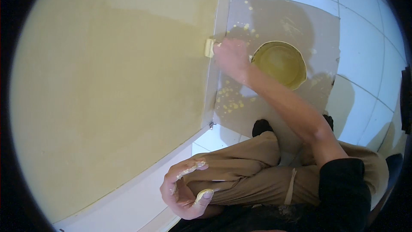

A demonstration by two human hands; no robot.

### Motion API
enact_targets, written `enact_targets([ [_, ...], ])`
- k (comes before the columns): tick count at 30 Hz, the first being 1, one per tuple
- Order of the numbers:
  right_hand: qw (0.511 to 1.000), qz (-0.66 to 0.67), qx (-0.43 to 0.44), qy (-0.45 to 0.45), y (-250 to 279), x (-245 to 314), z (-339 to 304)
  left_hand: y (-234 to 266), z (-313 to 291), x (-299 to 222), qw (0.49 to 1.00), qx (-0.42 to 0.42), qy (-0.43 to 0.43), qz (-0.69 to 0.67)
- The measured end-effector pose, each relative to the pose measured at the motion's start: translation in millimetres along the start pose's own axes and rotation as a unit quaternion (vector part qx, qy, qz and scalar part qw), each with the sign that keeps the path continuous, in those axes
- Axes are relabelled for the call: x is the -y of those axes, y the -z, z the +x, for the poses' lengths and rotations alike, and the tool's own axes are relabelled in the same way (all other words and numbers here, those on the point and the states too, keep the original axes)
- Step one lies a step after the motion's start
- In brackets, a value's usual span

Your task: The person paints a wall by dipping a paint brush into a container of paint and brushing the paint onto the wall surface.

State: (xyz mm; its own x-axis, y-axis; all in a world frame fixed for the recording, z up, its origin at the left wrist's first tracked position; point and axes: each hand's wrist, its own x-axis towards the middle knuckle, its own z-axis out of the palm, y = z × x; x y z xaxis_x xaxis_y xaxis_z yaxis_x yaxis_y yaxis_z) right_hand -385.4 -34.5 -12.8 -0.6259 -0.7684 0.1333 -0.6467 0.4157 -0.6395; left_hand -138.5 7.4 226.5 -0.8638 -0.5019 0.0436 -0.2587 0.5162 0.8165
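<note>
1. Filling the left side, a large flat panel coated pale yellow [128, 81] has a raised whitish edge.
2. Right of it, a grey-brown sheet [324, 30] spotted with yellow covers white tiled floor [365, 51].
3. On the sheet stands a round yellow-lined container [279, 45].
4. Left hand [179, 194], yellow-smeared, is curled with thumb and fingers apart.
5. Right hand [234, 58] is clamped on the applicator.
6. That small, pale-yellow, block-shaped applicator [209, 48] is at the panel's right edge.
</note>
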Motion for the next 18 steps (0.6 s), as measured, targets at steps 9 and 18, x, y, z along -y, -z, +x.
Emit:
enact_targets([
  [9, 0.984, 0.13, -0.118, 0.01, 33, 30, -1, 0, 11, 4, 1.0, 0.029, 0.004, -0.006],
  [18, 0.958, 0.234, -0.151, -0.073, 49, 43, -9, 4, 13, 4, 0.999, 0.014, 0.006, -0.036],
])
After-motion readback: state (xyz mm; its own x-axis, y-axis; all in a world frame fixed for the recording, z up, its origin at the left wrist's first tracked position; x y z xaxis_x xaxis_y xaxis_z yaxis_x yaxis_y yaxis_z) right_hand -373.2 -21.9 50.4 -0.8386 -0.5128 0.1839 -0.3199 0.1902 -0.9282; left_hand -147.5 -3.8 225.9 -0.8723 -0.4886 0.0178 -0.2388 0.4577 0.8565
